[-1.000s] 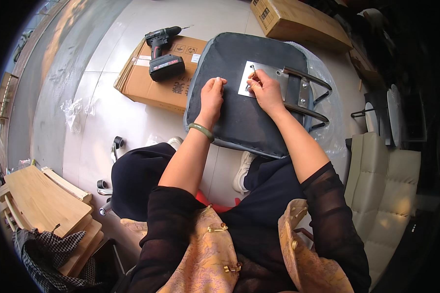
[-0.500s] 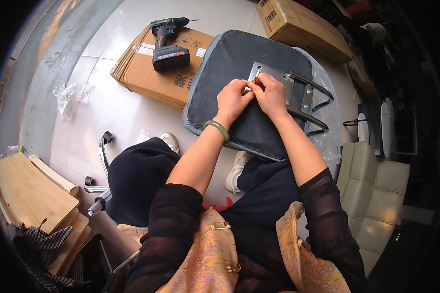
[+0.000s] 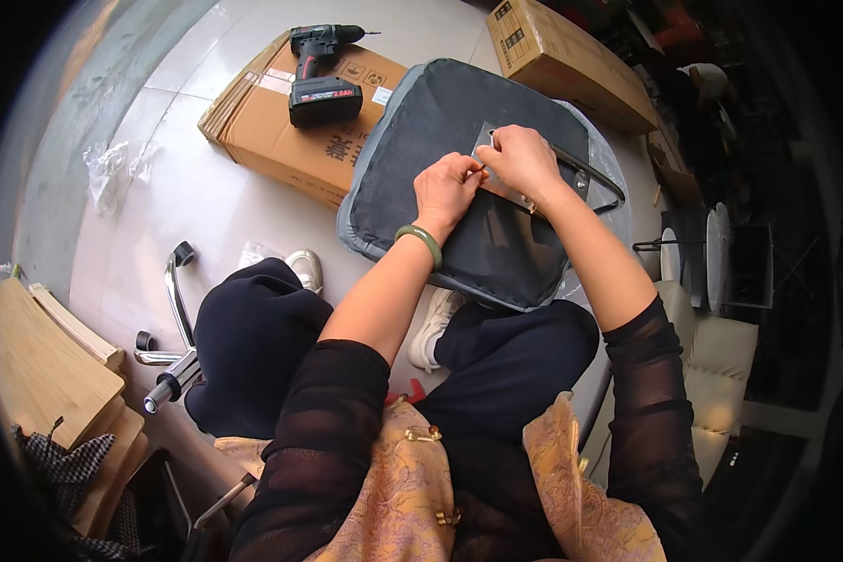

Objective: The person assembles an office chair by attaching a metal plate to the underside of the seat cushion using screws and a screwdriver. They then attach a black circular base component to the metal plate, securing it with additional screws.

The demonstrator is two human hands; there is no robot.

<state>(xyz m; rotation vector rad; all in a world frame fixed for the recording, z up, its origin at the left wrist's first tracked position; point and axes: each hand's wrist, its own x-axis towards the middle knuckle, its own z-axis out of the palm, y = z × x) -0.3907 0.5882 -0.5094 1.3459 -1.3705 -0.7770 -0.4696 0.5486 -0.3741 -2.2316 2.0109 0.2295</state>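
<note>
cushion [image 3: 501, 242] lies flat in front of the person, black face up and grey edge showing along its left side; what bears it underneath cannot be seen. on it sits a metal plate [image 3: 482, 138], mostly hidden by the hands, so only a corner and a strip of it show. dark bent tubing [image 3: 592, 170] runs off to the right, its lower part covered by the right wrist and forearm. the left hand [image 3: 443, 190] has thumb and fingers drawn in narrow at the plate; the right hand [image 3: 523, 159] curls over it just beside, fingertips near the left's. whether either one grips something small cannot be told.

a drill [image 3: 325, 101] rests on a carton [image 3: 290, 155], whose right end goes behind the cushion. a second carton [image 3: 571, 67] stands past the far edge. clear plastic [image 3: 108, 173] lies crumpled on the floor. a chrome caster base [image 3: 176, 304] is partly hidden by the left knee, and a red thing [image 3: 406, 389] between the legs shows too little to name. boards [image 3: 51, 351] at lower left are cut off by the dark rim, a pale couch [image 3: 721, 365] is partly behind the right sleeve, and the far right is too dark to read
</note>
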